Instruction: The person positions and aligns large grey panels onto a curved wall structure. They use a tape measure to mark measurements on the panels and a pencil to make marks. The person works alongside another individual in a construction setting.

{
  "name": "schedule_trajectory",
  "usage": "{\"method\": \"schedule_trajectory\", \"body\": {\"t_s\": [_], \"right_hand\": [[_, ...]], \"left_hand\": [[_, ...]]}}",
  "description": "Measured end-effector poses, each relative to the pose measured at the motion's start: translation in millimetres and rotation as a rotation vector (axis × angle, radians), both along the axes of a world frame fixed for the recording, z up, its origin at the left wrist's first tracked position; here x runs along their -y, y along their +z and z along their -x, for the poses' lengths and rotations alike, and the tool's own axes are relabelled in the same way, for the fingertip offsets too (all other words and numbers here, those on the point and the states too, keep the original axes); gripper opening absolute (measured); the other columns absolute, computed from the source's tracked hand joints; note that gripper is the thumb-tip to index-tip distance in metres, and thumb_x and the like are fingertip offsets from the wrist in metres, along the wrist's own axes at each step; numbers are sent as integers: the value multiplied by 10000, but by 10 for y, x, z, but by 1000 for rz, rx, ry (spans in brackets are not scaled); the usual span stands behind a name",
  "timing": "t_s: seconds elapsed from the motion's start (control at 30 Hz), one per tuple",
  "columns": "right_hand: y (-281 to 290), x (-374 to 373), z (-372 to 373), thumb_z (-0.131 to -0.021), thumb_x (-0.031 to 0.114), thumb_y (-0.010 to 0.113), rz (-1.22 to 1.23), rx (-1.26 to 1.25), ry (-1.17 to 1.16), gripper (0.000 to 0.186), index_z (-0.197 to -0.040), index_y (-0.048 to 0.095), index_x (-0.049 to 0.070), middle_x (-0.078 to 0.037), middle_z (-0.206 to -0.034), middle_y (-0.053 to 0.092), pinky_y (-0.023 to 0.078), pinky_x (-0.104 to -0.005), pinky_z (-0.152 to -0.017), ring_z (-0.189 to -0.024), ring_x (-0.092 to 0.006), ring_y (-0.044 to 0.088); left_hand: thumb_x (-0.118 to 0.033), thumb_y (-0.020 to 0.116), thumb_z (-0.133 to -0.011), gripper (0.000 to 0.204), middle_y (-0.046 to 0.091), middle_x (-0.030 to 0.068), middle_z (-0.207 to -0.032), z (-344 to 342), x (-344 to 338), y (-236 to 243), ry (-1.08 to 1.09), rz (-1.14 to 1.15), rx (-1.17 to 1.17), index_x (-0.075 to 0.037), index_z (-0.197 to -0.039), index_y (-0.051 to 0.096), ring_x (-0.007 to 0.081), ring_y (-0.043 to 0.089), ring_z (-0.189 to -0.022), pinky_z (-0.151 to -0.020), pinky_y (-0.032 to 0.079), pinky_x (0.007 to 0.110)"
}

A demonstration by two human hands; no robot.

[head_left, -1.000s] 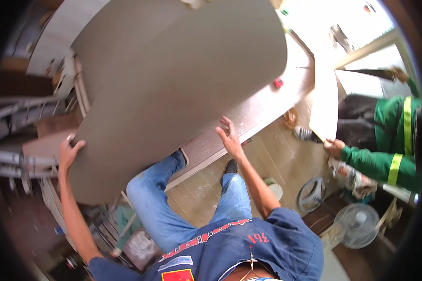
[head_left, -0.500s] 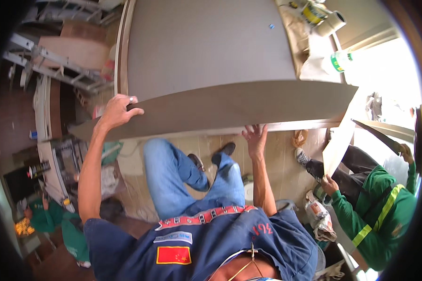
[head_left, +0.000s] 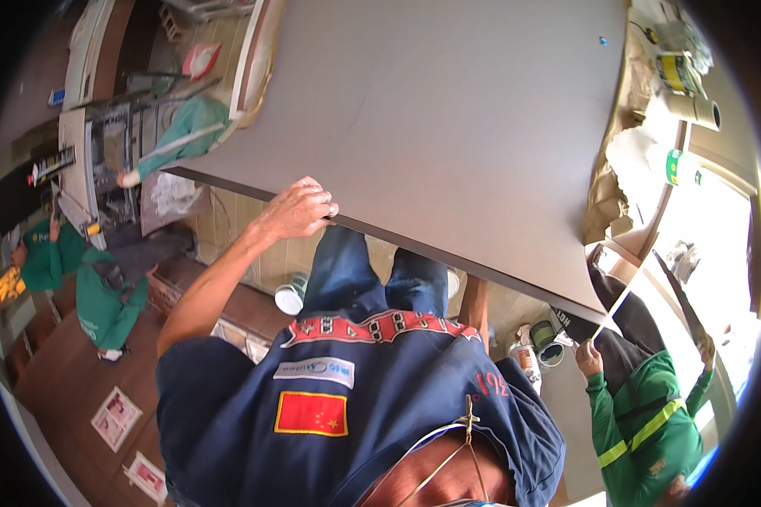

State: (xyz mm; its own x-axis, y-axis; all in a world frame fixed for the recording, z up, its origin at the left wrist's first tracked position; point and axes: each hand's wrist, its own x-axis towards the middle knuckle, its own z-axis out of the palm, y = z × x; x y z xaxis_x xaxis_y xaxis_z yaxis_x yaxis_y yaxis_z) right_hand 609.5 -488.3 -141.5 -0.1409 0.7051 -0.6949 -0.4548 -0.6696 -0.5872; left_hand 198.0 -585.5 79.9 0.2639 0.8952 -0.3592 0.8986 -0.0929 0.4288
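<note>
My left hand (head_left: 306, 207) has its fingers closed over the long dark edge (head_left: 397, 245) of a grey board, which lies tilted or edge-on along the near side of a large grey flat surface (head_left: 448, 101); where one sheet ends and the other begins is hard to tell. My right forearm (head_left: 476, 306) rises under that edge at the right, its hand and fingers hidden beneath the board. My jeans-clad legs show just below the edge.
A co-worker in green (head_left: 651, 422) holds a pale strip at right. Cans (head_left: 681, 76) and brown paper (head_left: 609, 203) line the surface's right side. Other workers (head_left: 106, 304), a teal sleeve (head_left: 186, 131) and a metal frame (head_left: 114, 169) are at left. A bucket (head_left: 290, 296) sits on the floor.
The grey board, raised broad-side up a second ago, has swung down to a narrow dark edge. My left hand has moved rightward; my right hand has gone under the board. The view has shifted.
</note>
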Motion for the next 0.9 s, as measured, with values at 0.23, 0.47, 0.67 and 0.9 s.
{"method": "schedule_trajectory", "body": {"t_s": [0.23,0.47,0.67,0.9], "right_hand": [[253,649,29,-914,528,450,155,-33,-61,535,-1266,516,130,-50,-1212,571,460,-429,-930,-1101,-236,548],[769,1194,141,-771,790,451,185,-154,-605,894,-1362,429,121,-65,-1358,474,356,-500,-984,-1229,-287,430],[772,1447,108,-825,642,567,223,360,-370,840,-1450,286,156,-37,-1461,342,423,-441,-926,-1273,-244,411],[76,1537,93,-923,282,584,169,566,-659,421,-1252,504,33,-89,-1189,589,472,-391,-876,-1046,-223,562]], "left_hand": [[-210,693,-658,225,598,62,-771,-73,494,-498,-84,47,94,-93,-837,625,252,613,-838,-838,469,380],[-179,722,-646,255,622,100,-793,-387,495,-936,-152,126,272,-84,-867,637,268,632,-815,-821,472,396],[-196,754,-649,314,618,105,-803,-596,742,-1081,-214,179,345,-65,-891,602,301,626,-819,-811,467,414],[-363,744,-739,443,582,124,-922,-694,808,-1047,-65,286,518,-59,-1016,581,308,582,-891,-797,452,427]]}}
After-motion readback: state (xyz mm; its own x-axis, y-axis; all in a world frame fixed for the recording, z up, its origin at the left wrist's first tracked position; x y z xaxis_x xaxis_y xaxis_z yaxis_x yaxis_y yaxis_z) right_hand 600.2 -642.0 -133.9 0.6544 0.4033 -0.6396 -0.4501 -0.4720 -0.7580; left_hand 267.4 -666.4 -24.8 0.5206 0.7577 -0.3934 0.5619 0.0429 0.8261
